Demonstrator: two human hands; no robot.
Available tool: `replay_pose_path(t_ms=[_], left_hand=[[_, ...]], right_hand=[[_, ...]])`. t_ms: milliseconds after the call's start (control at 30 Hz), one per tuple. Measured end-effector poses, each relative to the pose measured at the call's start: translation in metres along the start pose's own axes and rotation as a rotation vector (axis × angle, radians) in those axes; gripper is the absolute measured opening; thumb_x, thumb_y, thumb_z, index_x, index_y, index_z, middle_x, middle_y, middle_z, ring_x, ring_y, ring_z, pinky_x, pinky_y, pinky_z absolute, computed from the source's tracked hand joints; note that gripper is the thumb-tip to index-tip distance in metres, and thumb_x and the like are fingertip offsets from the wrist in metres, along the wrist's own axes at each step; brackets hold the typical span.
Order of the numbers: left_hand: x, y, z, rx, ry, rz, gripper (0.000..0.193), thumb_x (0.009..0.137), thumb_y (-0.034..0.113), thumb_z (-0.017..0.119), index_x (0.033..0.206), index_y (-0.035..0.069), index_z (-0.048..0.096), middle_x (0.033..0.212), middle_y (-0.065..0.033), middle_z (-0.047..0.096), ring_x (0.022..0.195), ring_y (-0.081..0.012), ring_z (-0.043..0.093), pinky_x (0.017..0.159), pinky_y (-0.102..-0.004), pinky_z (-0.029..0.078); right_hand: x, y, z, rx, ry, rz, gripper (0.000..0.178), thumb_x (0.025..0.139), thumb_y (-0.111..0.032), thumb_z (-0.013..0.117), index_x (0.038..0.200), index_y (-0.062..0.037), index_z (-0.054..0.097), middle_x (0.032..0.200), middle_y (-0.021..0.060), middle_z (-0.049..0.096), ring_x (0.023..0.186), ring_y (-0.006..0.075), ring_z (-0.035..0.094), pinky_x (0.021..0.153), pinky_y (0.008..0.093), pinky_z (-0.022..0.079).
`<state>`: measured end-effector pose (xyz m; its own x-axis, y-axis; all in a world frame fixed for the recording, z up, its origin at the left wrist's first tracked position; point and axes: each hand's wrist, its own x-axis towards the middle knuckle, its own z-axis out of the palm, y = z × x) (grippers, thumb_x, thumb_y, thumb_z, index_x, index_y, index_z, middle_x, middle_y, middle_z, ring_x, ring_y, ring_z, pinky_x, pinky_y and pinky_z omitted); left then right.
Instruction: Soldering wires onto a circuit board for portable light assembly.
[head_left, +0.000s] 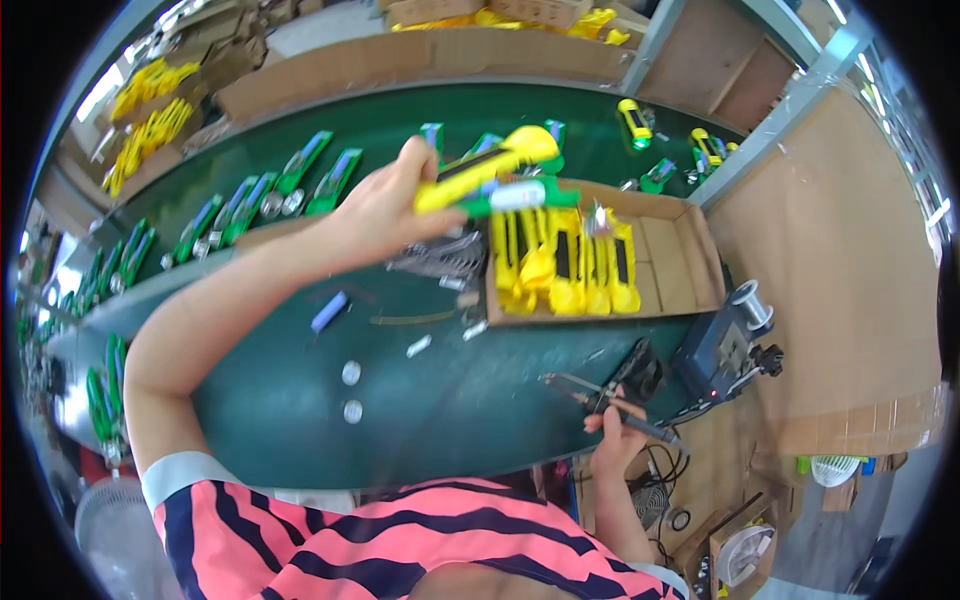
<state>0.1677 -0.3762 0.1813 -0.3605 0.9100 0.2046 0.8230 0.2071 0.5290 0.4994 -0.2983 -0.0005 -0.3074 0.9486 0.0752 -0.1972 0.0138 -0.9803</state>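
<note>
— Where does the yellow piece lie from your left grip?
— Your left grip is closed on it, together with a green piece. Its long axis points to your right and away from you.
— And the carton?
— Just right of your left grip. Your right grip, closed around a soldering iron, is on its near side.
</note>
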Motion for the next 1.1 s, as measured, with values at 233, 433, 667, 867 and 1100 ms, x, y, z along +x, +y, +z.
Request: replay_pose_path(t_ms=[233,433,667,867,1100], left_hand=[[0.251,-0.114,0.120,0.020,0.230,-0.408,0.060,0.064,0.033,0.068,0.097,-0.002,0.031,0.090,-0.0224,0.056,0.087,-0.0347,0.057,0.075,-0.0394,0.046],[0.304,-0.137,0.179,0.330,-0.298,-0.423,0.089,0.055,0.042,0.077,0.116,-0.004,0.031,0.101,-0.0175,0.056,0.090,-0.0298,0.058,0.078,-0.0357,0.048],[0.316,-0.078,0.203,1.127,-0.171,0.516,0.030,0.075,0.018,0.057,0.104,0.009,0.054,0.110,-0.0143,0.052,0.108,-0.0277,0.047,0.083,-0.0447,0.042],[0.317,-0.094,0.203,0.799,-0.387,1.109,0.021,0.076,0.009,0.050,0.097,0.008,0.049,0.090,-0.0063,0.055,0.094,-0.0229,0.052,0.101,-0.0451,0.025],[0.244,0.040,0.094,0.558,-0.130,0.989,0.085,0.064,0.018,0.067,0.134,0.025,0.019,0.071,-0.0087,0.051,0.076,-0.0246,0.054,0.096,-0.0465,0.030]], right_hand=[[0.009,-0.015,0.020,-0.013,0.126,0.145,0.019,0.081,-0.001,0.050,0.098,0.0041,0.046,0.103,0.0206,0.053,0.053,0.0173,0.057,0.047,0.0244,0.047],[0.019,-0.041,0.017,0.077,0.243,0.176,0.023,0.078,0.004,0.050,0.100,0.0068,0.043,0.121,0.0280,0.040,0.061,0.0208,0.061,0.051,0.0256,0.051],[0.050,-0.059,0.007,-0.152,0.266,-0.007,0.021,0.078,0.006,0.047,0.098,0.0024,0.043,0.084,0.0212,0.058,0.052,0.0199,0.059,0.048,0.0261,0.050],[0.107,-0.060,0.033,-0.192,0.153,-0.004,0.021,0.083,-0.007,0.051,0.103,-0.0008,0.045,0.069,0.0120,0.058,0.058,0.0168,0.057,0.054,0.0254,0.047],[0.176,-0.026,0.039,-1.214,-0.268,-0.209,0.063,0.065,-0.016,0.065,0.118,-0.0079,0.032,0.105,0.0151,0.053,0.098,0.0345,0.051,0.092,0.0536,0.029]])
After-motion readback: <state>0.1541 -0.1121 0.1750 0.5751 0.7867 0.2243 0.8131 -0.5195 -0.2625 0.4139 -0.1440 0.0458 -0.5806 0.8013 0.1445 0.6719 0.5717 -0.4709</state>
